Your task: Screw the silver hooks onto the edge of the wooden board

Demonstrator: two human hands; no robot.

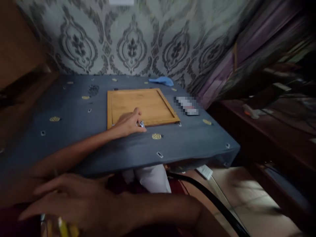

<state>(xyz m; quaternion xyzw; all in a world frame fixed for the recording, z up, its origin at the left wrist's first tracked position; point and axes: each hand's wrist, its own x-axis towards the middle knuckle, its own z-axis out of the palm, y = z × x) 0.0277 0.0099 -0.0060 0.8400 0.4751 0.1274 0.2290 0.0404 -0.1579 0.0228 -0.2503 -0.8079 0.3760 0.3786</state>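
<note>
My left hand [129, 122] is at the near edge of a flat wooden panel [138, 102] with a raised frame. Its fingers are closed round a small shiny silver-blue piece [141, 124], mostly hidden, whose kind I cannot make out. The panel lies flat on the table. My right hand [71, 200] crosses in front of my left forearm at the lower left, with its fingers stretched out and apart, and nothing shows between them. Just below it are some yellow items [64, 227], blurred and partly cut off by the frame.
A blue-grey patterned cloth covers the table [197, 141]. A blue cloth [161, 81] lies at the back, and a pixelated flat object [187, 105] lies right of the panel. Dark wooden furniture [271, 138] stands at the right. A black curved bar [209, 194] runs below the table.
</note>
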